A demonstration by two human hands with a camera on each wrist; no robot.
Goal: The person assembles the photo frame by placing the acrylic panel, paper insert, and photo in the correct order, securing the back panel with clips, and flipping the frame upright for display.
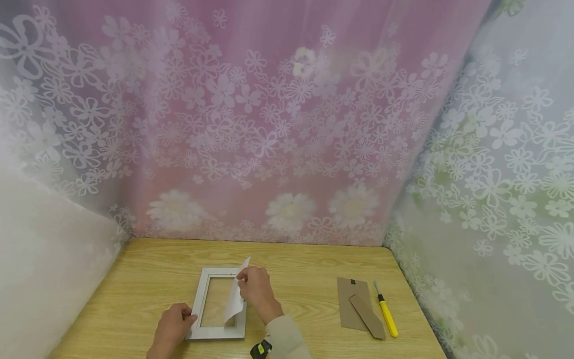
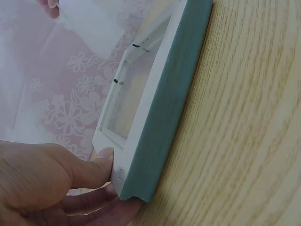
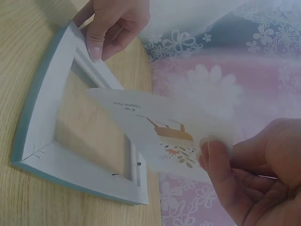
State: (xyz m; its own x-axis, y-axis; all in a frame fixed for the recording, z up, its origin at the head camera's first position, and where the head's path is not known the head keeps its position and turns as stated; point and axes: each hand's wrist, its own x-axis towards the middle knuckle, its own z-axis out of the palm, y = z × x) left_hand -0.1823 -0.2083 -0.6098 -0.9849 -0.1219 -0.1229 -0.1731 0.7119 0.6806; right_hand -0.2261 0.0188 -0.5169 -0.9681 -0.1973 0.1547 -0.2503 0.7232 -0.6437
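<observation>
A white picture frame (image 1: 219, 333) with greenish outer sides lies on the table, its back with small dark metal tabs facing up. At its near left corner my left hand (image 1: 171, 326) grips the border, thumb on top and fingers beneath in the left wrist view. My right hand (image 1: 259, 289) pinches a thin printed sheet (image 1: 234, 304) by its edge, holding it tilted above the right part of the opening. In the right wrist view the print (image 3: 174, 134) has a brown shape, leaves and small lettering. Wood grain shows through the opening; whether a clear pane covers it, I cannot tell.
To the right lies a brown backing board (image 1: 345, 304) with its stand leg (image 1: 367, 317) angled across it. Beside that is a screwdriver (image 1: 387, 314) with a yellow handle. Flowered curtains (image 1: 287, 149) hang round the back and sides of the wooden table (image 1: 305, 269).
</observation>
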